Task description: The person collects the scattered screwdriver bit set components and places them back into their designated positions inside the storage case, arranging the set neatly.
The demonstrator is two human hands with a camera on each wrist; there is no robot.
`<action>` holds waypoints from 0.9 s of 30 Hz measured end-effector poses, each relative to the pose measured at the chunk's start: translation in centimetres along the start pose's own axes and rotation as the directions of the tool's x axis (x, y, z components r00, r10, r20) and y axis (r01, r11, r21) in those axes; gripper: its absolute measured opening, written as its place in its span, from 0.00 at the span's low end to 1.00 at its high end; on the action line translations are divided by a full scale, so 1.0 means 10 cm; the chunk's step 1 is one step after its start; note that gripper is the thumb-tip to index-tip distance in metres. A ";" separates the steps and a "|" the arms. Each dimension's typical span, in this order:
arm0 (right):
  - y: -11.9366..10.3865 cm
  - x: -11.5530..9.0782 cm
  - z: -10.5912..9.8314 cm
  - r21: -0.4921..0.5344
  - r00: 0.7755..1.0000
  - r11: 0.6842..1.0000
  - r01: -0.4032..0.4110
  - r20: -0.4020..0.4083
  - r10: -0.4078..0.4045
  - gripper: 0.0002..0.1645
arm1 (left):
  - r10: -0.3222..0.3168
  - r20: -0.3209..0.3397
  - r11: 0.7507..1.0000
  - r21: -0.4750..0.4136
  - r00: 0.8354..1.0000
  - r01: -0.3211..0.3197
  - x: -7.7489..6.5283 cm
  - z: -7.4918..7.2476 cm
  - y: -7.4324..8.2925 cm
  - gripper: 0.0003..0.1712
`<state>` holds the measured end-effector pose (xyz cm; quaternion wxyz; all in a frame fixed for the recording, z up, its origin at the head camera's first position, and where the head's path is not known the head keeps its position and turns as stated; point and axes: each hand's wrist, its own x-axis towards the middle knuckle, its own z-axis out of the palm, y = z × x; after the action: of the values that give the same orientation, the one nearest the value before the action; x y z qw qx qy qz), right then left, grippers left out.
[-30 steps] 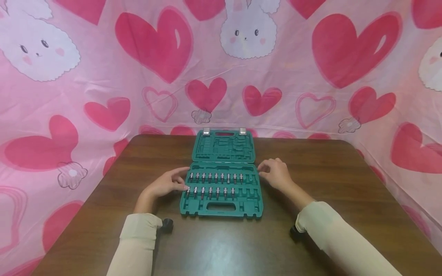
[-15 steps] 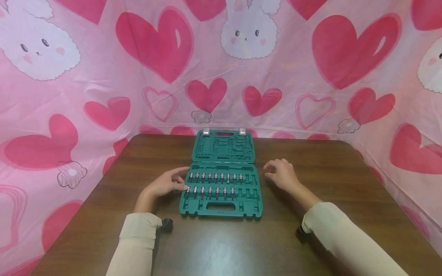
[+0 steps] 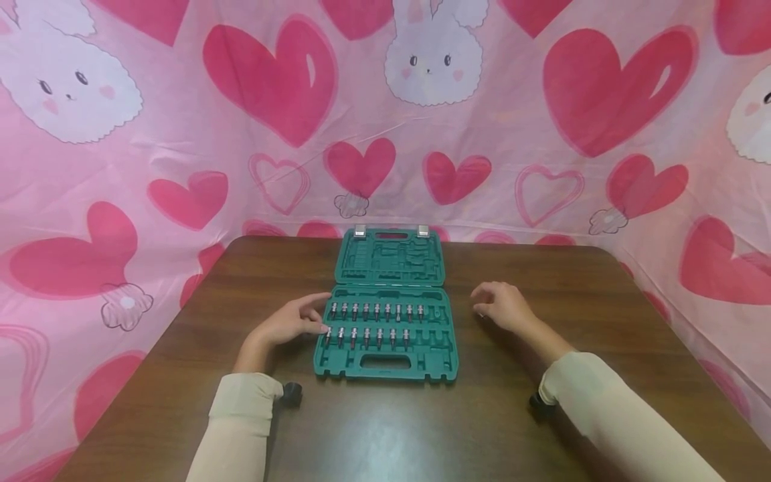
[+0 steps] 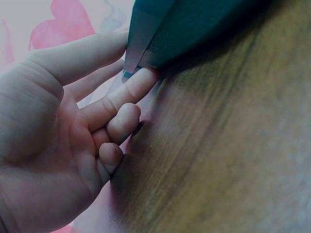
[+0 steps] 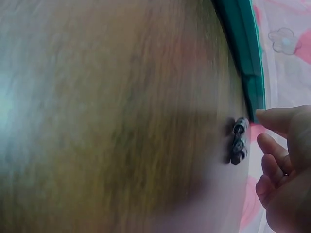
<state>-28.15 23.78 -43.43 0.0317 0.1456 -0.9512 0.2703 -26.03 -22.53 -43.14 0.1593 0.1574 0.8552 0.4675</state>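
Note:
A green bit-set case [image 3: 434, 365] lies unfolded on the table, its lid away from me. Two rows of metal screwdriver bits [image 3: 367, 336] sit in its near half, with bare slots at the right of both rows. My left hand [image 3: 289, 323] rests against the case's left edge, thumb and fingers spread; in the left wrist view its fingertips touch the case wall [image 4: 155, 34]. To the right of the case, my right hand [image 3: 502, 308] hovers low, fingers loosely bent. Small metal bits [image 5: 238, 141] lie on the table beside its fingers in the right wrist view, apparently not gripped.
The brown wooden table [image 3: 385, 435] extends around the case. A pink cloth with hearts and rabbits [image 3: 361, 120] hangs behind and along both sides. Two silver latches [image 3: 423, 231] stand at the lid's far edge. Black wrist-worn devices [image 3: 292, 393] sit under the cuffs.
My right hand has moved from the case's right edge further to the right, away from it. The left hand and the case have stayed in place.

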 end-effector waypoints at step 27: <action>0.17 -0.09 -0.10 -0.006 1.000 1.000 -0.023 0.015 0.023 0.05 | -0.002 0.000 1.000 0.009 1.000 0.002 0.00 0.01 -0.01 0.43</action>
<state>-27.83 25.90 -43.50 0.0218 0.1365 -0.9537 0.2670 -25.98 -22.50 -43.29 0.1590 0.1570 0.8574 0.4637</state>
